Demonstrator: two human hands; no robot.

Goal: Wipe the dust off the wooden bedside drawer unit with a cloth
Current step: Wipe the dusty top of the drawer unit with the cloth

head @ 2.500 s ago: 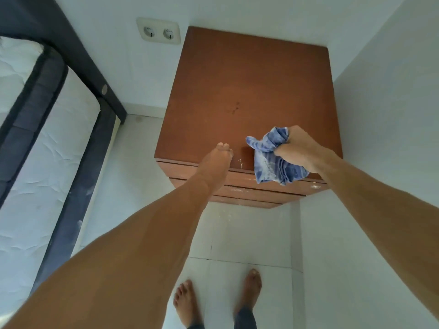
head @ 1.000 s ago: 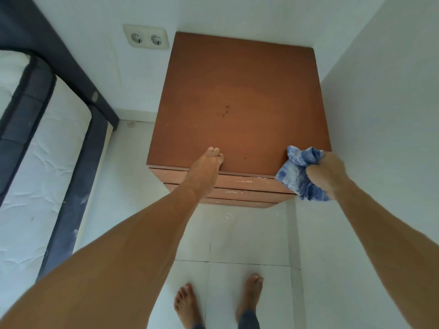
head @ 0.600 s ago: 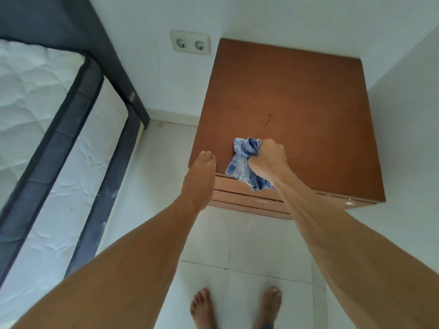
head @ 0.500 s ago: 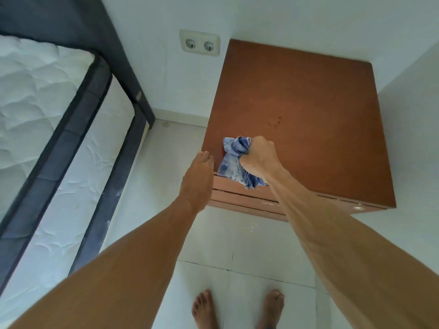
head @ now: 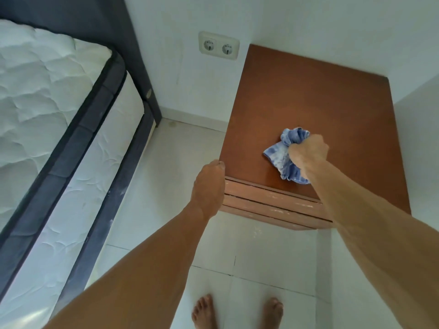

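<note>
The brown wooden drawer unit [head: 320, 103] stands in the room's corner, its flat top facing me and drawer fronts below the near edge. My right hand [head: 308, 150] grips a bunched blue and white cloth [head: 283, 157] and presses it on the top, near the front edge. My left hand [head: 209, 186] rests at the unit's front left corner, fingers straight along its side. The fingertips touch the top's corner.
A bed with a white mattress [head: 47, 115] and dark frame fills the left. A double wall socket [head: 218, 46] sits on the back wall. White wall closes the right side. My bare feet [head: 237, 312] stand on white floor tiles.
My right hand carried the cloth from the right front corner to the left front edge, then back toward the middle of the top. The view has swung left. My left hand stayed at the corner.
</note>
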